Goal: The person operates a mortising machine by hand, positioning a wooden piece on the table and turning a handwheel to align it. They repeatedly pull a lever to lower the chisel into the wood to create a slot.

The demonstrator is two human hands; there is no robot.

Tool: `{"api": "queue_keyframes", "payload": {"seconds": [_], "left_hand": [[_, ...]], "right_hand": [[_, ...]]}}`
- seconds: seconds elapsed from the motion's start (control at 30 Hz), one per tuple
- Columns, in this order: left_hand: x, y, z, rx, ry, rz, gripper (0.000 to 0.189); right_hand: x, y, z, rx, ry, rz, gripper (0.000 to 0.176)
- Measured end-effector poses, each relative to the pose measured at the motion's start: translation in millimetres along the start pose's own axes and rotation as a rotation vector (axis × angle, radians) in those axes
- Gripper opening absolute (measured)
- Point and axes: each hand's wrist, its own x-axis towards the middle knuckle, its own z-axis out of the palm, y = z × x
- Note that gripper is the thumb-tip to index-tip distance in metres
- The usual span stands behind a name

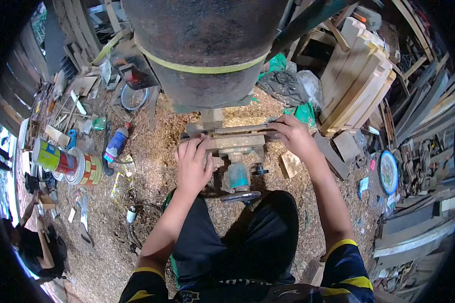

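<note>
A narrow dark strip (240, 130) lies crosswise over a wooden block (236, 143) on a machine with a teal body (238, 175) and a round handwheel (240, 196). At the strip's left end is my left hand (193, 164), its fingers bent together on it. My right hand (295, 135) pinches the right end between thumb and fingers. Just beyond the strip stands a large rusty drum-like cylinder (202, 40) with a yellow-green strap (202, 68) around it.
Wood shavings cover the ground (152, 177). Left are paint cans (88, 169) and a blue bottle (117, 141). Right are stacked wooden panels (356, 76), a round tray (388, 172) and a wood block (291, 163). Another person (33, 247) is at the far left.
</note>
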Motion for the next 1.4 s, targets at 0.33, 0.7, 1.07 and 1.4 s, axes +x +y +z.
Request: {"api": "queue_keyframes", "payload": {"seconds": [0.33, 0.7, 1.07, 1.4], "left_hand": [[-4.3, -6.2, 1.7, 0.044, 0.046, -0.029, 0.048], [-4.3, -13.0, -7.7, 0.007, -0.017, 0.023, 0.049], [-2.4, -14.4, -7.9, -0.029, -0.073, 0.032, 0.052], [-6.0, -6.6, -6.0, 0.033, -0.066, -0.014, 0.057]], "right_hand": [[1.0, -3.9, 8.3, -0.008, 0.0, 0.034, 0.039], [-3.6, -6.6, 14.7, 0.026, 0.086, 0.019, 0.042], [-6.4, -2.7, 12.7, -0.003, 0.105, 0.021, 0.04], [-9.6, -9.5, 17.9, -0.017, 0.127, 0.048, 0.039]]}}
